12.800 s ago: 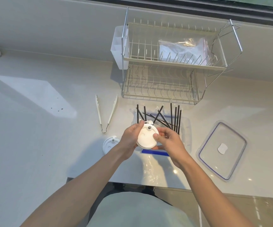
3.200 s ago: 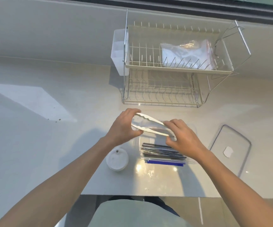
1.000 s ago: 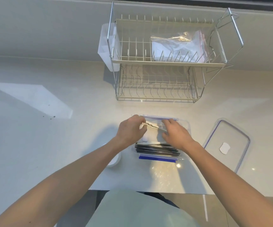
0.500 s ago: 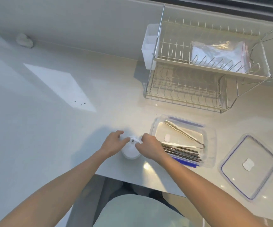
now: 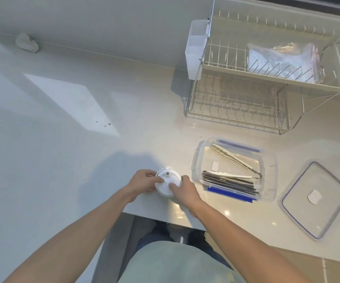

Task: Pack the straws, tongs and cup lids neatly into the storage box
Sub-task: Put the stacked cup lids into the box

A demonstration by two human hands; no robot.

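Both hands, the left hand [image 5: 144, 181] and right hand [image 5: 183, 189], closed their grip from either side on the white stack of cup lids [image 5: 167, 184] on the table [image 5: 63, 164], likely to square it for the storage box [image 5: 197, 160] just right, where tongs [image 5: 233, 158] and straws [image 5: 229, 182] lay flat.

head view, steeply down, near counter [image 5: 63, 160]

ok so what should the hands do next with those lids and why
Probably lift the cup lids, gripped by the left hand and right hand, across into the storage box. The straws and tongs already lie inside; the lids sit on the counter beside it.
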